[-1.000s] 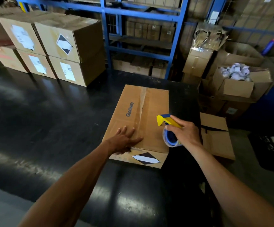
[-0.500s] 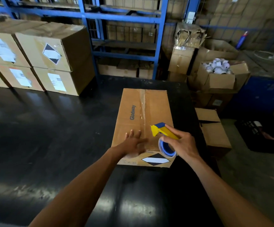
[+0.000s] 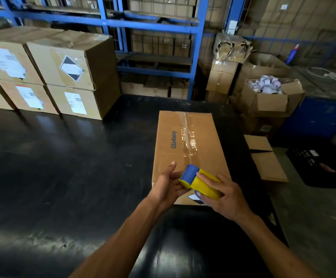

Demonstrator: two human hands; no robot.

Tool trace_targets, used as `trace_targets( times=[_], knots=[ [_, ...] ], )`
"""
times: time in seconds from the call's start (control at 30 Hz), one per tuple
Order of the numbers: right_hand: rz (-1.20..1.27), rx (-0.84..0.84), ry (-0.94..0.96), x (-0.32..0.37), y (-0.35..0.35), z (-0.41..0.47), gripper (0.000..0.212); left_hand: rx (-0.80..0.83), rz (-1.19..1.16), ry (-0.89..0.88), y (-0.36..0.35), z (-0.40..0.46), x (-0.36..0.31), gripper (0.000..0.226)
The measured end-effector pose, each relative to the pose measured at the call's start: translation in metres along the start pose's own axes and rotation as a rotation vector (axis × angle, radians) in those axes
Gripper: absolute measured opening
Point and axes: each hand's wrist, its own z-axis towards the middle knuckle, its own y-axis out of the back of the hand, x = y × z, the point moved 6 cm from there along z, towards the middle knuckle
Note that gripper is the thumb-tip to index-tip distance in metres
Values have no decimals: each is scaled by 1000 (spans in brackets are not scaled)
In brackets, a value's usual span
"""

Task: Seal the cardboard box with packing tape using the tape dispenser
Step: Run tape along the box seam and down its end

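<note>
A brown cardboard box (image 3: 201, 137) printed "Glodway" lies on the black table (image 3: 62, 167), its flaps closed, with shiny clear tape along the centre seam. The yellow and blue tape dispenser (image 3: 198, 180) hovers over the box's near end. My right hand (image 3: 223, 197) grips its yellow body from the right. My left hand (image 3: 168, 183) is lifted off the box, its fingers touching the dispenser's blue front end. The box's near edge and its diamond label are partly hidden behind my hands.
Stacked labelled cartons (image 3: 48, 75) stand at the table's back left. Blue shelving (image 3: 153, 27) runs behind. To the right, beyond the table edge, are an open carton of white rolls (image 3: 267, 93), a smaller open box (image 3: 267, 157) on the floor and a black crate (image 3: 313, 165).
My left hand has lifted from the box top and come to the dispenser's front end. My right hand has turned the dispenser so its yellow top faces up.
</note>
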Motion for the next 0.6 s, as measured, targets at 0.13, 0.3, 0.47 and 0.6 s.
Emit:
trace_targets(
  times=[0.13,0.3,0.47,0.6],
  knots=[
    [7,5,45,16,-1,7,67,-43,-115,32,15,-2,1,34],
    [-20,120,97,30,-12,14,66,-358,22,-92,39,0,-5,17],
    [-139,192,125,22,14,26,67,-545,7,-335,60,-5,-24,15],
    [-249,295,156,14,27,31,66,-639,278,-572,70,-3,-19,16]
  ],
)
